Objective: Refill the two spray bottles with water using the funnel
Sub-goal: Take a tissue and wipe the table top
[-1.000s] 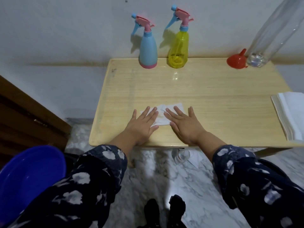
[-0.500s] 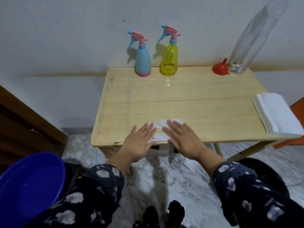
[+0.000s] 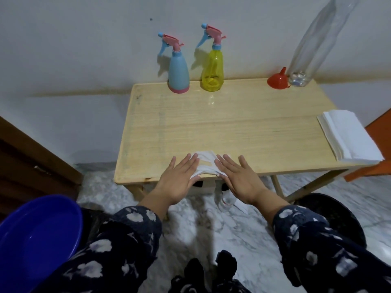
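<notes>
2 spray bottles (image 3: 178, 70) on wooden table (image 3: 243, 127), marble floor (image 3: 243, 240), white wall (image 3: 84, 49)

Dim, cool indoor light here, a bluish cast over everything. The blue spray bottle (image 3: 178, 68) and yellow spray bottle (image 3: 212, 66) throw soft shadows left onto the wall (image 3: 84, 39), so light comes from the right and front. A faint sheen sits on the wooden table (image 3: 232, 127) below the yellow bottle. Wide-angle bending shows plainly: the clear plastic bottle (image 3: 313, 41) leans inward at the top right. The patterned sleeves (image 3: 127, 240) near the lower edge look smeared and soft, and the marble floor (image 3: 211, 225) is blurry.
</notes>
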